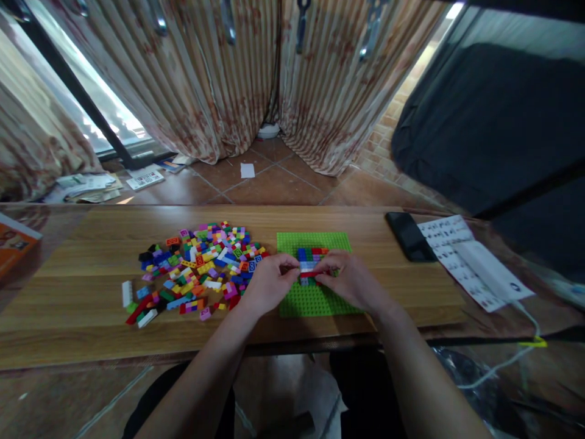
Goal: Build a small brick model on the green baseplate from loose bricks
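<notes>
A green studded baseplate lies on the wooden table, with a block of blue, white, red and other coloured bricks built up near its middle. Over this block is a long, thin red brick, held level between my two hands. My left hand pinches its left end between thumb and forefinger. At the right end, the fingers of my right hand are closed on it and cover part of the built bricks. Whether the red brick is pressed onto the studs cannot be made out.
A wide heap of loose coloured bricks spreads over the table left of the baseplate. To the right lie a black phone and a folded printed sheet with a white cable beside it. An orange box sits at the far left edge.
</notes>
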Demonstrator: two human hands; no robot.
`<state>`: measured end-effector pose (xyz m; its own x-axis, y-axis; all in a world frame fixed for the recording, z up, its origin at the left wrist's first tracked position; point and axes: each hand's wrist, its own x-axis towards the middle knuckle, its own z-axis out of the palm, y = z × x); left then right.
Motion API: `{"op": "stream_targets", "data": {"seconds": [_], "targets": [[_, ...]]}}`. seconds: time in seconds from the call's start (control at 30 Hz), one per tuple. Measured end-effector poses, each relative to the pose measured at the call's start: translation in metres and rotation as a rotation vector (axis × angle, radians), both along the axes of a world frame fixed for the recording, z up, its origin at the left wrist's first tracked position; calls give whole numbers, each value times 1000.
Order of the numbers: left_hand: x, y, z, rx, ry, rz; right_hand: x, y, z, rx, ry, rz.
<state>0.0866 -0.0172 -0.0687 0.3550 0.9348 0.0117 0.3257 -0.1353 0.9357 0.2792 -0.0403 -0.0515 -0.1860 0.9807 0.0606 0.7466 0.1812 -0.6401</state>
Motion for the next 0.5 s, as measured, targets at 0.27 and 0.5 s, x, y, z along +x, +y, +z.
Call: {"op": "stream_targets", "data": {"seconds": [0.27,0.5], "targets": [[4,1,-4,6,46,-6,0,0,-2,18,-123,-18],[5,1,-9,67,95,17,3,0,1,-6,-90,-27]]}}
